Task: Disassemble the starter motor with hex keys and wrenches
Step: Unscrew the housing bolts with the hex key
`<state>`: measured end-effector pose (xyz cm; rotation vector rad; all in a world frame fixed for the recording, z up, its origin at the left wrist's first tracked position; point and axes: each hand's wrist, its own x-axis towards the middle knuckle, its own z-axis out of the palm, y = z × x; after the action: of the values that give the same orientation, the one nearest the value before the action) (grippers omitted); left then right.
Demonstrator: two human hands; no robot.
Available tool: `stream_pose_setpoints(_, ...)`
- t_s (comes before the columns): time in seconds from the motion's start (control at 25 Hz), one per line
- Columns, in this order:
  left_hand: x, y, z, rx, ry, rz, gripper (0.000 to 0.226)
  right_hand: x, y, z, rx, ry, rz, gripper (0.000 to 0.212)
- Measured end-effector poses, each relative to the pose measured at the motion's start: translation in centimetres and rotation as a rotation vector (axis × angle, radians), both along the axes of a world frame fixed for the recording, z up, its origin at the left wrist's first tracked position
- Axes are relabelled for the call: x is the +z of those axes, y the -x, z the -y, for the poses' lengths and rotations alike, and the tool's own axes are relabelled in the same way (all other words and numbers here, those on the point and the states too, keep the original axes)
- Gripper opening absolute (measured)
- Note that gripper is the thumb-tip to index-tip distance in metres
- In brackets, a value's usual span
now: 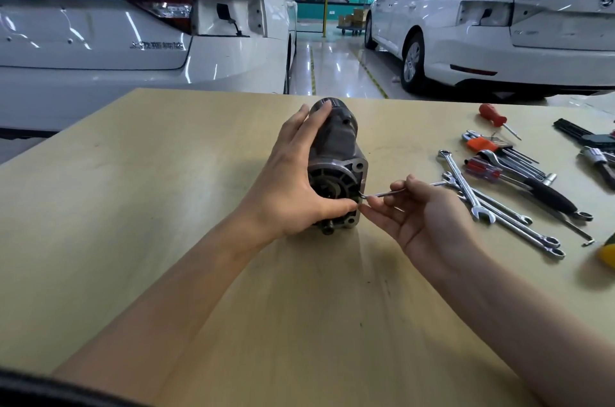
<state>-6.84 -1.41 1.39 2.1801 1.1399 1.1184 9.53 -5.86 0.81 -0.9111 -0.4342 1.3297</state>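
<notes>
A dark grey starter motor (339, 153) lies on the tan table (166, 207), its flanged end facing me. My left hand (289, 180) grips its left side, fingers over the body and thumb on the flange's lower front. My right hand (419, 216) holds a thin silver hex key (386, 193) between thumb and forefinger. The key's short bent tip sits at the right edge of the flange. The other fingers of that hand are stretched out under the key toward the flange.
Several combination wrenches (466, 188), screwdrivers with red handles (492, 115) and a hex key set (499, 147) lie on the table's right part. More dark tools (595, 147) sit at the far right edge. Two white cars (133, 23) stand behind the table.
</notes>
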Motion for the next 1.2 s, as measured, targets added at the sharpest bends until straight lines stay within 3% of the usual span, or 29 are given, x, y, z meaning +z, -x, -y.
stream_pose_setpoints(0.24,-0.8,-0.4,-0.2,0.05,0.03,0.053,0.126,-0.1,0.9,0.7,-0.063,-0.01,0.005,0.037)
stream_pose_setpoints(0.8,-0.6,0.0,0.0,-0.005,0.027,0.086,0.116,-1.5,0.9,2.1,-0.005,0.034,-0.016,0.028)
stream_pose_setpoints(1.2,-0.5,0.2,-0.1,-0.009,0.04,0.078,0.108,-0.5,0.6,2.0,-0.051,-0.214,0.376,0.021)
